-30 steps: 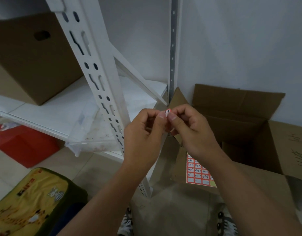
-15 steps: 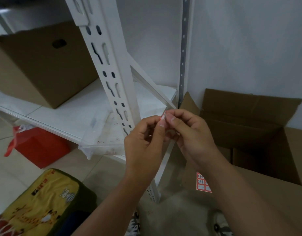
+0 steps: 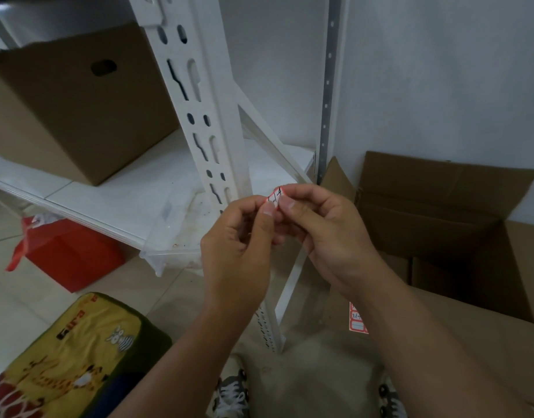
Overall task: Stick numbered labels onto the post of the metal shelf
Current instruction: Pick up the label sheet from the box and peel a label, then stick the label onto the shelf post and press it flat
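A small white label with a red border and handwritten figures is pinched between the fingertips of my left hand and my right hand. Both hands sit close together just in front of the white slotted shelf post, at the height of the lower shelf board. The label faces up toward me and is slightly bent. A sheet of red-bordered labels lies on a cardboard flap below my right forearm, mostly hidden by it.
A closed cardboard box stands on the white shelf board. A clear plastic tub overhangs the board's edge. An open cardboard box sits at the right by the wall. A red bag and a yellow cushion lie on the floor.
The view has tilted up and the post looms larger. My hands stay together on the label, which now shows more of its written face.
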`<state>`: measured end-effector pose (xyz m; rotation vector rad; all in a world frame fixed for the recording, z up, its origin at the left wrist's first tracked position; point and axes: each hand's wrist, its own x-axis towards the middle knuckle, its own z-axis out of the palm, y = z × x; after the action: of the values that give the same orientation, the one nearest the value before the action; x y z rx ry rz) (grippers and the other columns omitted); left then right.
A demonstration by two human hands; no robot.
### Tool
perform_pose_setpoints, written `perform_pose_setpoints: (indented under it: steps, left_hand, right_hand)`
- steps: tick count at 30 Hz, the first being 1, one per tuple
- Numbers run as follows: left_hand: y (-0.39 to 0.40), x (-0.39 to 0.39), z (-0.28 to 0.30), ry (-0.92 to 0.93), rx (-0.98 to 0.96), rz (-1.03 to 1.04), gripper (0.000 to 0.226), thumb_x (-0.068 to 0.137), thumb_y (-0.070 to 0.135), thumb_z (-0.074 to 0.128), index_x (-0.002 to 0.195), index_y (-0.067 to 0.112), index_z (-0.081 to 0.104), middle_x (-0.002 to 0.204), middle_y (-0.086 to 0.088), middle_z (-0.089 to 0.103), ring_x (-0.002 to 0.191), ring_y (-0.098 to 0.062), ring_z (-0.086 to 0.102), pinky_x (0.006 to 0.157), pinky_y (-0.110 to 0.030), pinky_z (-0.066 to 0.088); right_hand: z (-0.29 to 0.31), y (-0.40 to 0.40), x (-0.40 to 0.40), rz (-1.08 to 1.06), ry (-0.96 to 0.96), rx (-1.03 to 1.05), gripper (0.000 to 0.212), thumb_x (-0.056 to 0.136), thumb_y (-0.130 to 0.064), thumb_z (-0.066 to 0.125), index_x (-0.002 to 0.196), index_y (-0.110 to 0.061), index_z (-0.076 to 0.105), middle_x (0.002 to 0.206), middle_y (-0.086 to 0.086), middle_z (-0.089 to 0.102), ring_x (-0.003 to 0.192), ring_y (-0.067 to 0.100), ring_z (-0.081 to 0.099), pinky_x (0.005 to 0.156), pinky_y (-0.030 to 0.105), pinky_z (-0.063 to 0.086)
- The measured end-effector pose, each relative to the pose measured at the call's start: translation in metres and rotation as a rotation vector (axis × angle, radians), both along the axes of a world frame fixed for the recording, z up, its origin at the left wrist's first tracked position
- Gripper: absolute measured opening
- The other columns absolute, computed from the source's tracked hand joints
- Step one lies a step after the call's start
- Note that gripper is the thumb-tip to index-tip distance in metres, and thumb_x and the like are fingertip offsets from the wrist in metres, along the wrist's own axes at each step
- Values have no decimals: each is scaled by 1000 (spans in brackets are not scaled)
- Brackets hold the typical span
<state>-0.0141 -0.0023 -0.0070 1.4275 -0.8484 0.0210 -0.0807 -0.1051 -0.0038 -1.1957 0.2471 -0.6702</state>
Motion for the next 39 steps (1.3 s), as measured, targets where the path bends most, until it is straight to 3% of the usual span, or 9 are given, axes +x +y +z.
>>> perform_pose_setpoints:
  steps: [4, 8, 12, 14, 16, 20, 26, 34, 39]
  left_hand:
    - [-2, 1, 0, -74, 38, 50, 11, 94, 22, 56, 97, 20, 66, 76, 4, 70, 65, -13, 67, 61, -28, 58]
    - [-1, -3, -1, -283, 23, 167, 10, 95, 23, 57, 104, 22, 61, 79, 13, 67, 67, -8, 67, 60, -19, 56]
    - [1, -4, 2, -334, -88, 268, 22, 88, 16, 62, 98, 15, 42, 80, 7, 54, 67, -11, 57, 59, -15, 46]
    - [1, 9, 2, -324, -81, 417, 35, 82, 21, 67, 102, 7, 41, 96, 2, 46, 82, -21, 51, 67, -24, 44]
    - [-1, 22, 3, -237, 3, 508, 60, 79, 28, 73, 121, 1, 39, 113, -9, 43, 100, -24, 49, 79, -29, 45]
    - [-9, 29, 8, -173, 127, 419, 86, 82, 39, 73, 145, 16, 19, 133, -5, 41, 111, -13, 51, 82, -19, 49]
    - [-17, 32, 5, -319, 133, 471, 85, 85, 37, 69, 144, 33, 8, 135, -5, 41, 117, -13, 50, 86, -40, 56]
    - [-11, 40, -1, -357, 198, 409, 104, 79, 33, 76, 149, 28, -1, 144, -5, 32, 130, -21, 40, 96, -52, 50]
    - [-4, 40, 0, -339, 230, 382, 104, 82, 35, 72, 151, 18, -3, 137, -12, 40, 121, -25, 49, 94, -49, 52]
  right_hand:
    - [1, -2, -4, -41, 27, -99, 9, 84, -14, 64, 91, -8, 68, 79, 7, 72, 79, 20, 69, 78, 36, 55]
    - [5, 0, -7, -150, 43, -261, 8, 91, -10, 61, 94, -9, 68, 82, 2, 73, 77, 13, 70, 71, 24, 55]
    - [6, -8, -8, -240, 1, -32, 11, 93, -10, 57, 91, -11, 67, 79, 3, 70, 75, 16, 67, 70, 27, 53]
    - [7, -13, -8, -223, -27, 90, 13, 93, -9, 55, 88, -12, 67, 78, 5, 68, 74, 17, 65, 69, 28, 52]
    - [7, -12, -5, -180, -41, 125, 14, 93, -8, 55, 87, -11, 67, 77, 6, 67, 74, 18, 63, 67, 28, 51]
    - [4, -5, 3, -139, -11, 101, 13, 92, -9, 57, 87, -11, 69, 78, 8, 68, 75, 20, 64, 68, 30, 50]
    - [2, -3, 7, -151, 10, 119, 12, 92, -8, 57, 86, -9, 68, 75, 7, 68, 73, 20, 63, 69, 32, 49]
    - [3, -9, 3, -175, 8, 135, 14, 92, -6, 56, 83, -9, 66, 71, 6, 67, 66, 18, 62, 65, 30, 48]
    - [3, -4, 7, -172, 14, 147, 12, 92, -7, 56, 85, -8, 66, 70, 6, 67, 66, 17, 62, 67, 31, 48]
